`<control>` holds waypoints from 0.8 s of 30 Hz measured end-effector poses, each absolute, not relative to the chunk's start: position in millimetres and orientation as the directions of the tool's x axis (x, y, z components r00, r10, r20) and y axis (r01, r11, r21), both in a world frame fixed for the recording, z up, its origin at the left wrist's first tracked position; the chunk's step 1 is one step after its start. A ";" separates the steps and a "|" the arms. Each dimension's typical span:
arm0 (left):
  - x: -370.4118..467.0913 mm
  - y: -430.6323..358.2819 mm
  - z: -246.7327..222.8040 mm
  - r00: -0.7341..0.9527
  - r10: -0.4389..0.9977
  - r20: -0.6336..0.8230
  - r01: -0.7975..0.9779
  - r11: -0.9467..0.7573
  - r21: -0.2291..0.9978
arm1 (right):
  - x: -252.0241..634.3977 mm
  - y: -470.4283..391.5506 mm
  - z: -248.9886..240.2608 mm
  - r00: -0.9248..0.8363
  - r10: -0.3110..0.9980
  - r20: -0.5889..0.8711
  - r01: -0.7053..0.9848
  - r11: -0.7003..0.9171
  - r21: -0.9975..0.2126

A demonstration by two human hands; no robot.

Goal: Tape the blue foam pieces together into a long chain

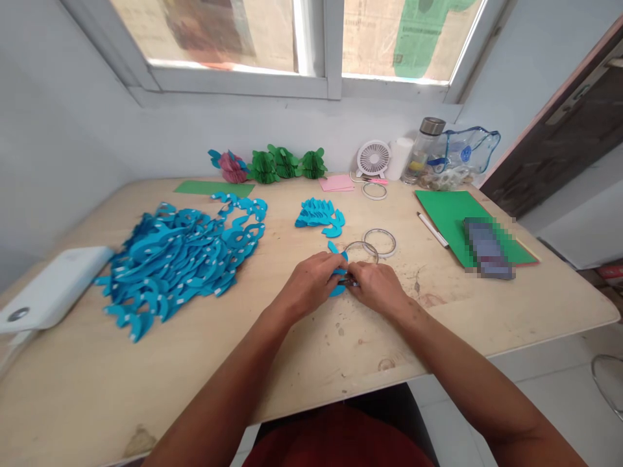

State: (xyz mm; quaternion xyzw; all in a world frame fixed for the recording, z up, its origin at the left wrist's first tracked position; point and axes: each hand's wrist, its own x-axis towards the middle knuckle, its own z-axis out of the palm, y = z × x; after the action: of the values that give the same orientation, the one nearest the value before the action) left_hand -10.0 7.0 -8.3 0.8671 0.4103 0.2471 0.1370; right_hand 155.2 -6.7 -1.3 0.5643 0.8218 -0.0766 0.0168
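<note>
My left hand is closed, its fingertips pinching a curved blue paper piece. Close against it, my right hand is also closed; a small dark metal tool, perhaps scissors, shows at its fingertips. Just beyond the fingers a ring-shaped roll of tape stands out, partly hidden by the hands; which hand touches it I cannot tell. A second tape roll lies flat behind it. Farther back sits a small stack of blue paper pieces. To the left spreads a large heap of blue paper pieces with white tabs.
A white power bank lies far left. Along the wall stand green paper figures, a fan, a glass bottle and a clear bag. At right, a phone rests on green sheets beside a pen.
</note>
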 end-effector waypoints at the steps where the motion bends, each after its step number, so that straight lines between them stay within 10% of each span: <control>1: -10.2 7.2 -8.4 0.544 0.777 0.317 0.644 -0.628 0.437 | 155.1 -6.7 -1.5 -0.361 0.925 -0.119 0.931 0.350 -0.105; 24: -0.3 1.6 -6.6 0.657 0.672 0.342 0.689 -0.719 0.090 | 153.9 -6.9 0.1 -0.347 0.927 -0.145 0.937 0.335 -0.100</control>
State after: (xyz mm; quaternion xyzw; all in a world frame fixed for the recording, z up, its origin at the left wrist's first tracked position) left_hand -0.3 1.6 -6.6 0.9099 0.3739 0.1783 -0.0239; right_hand 153.9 -6.9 0.1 0.5707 0.8164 -0.0830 0.0310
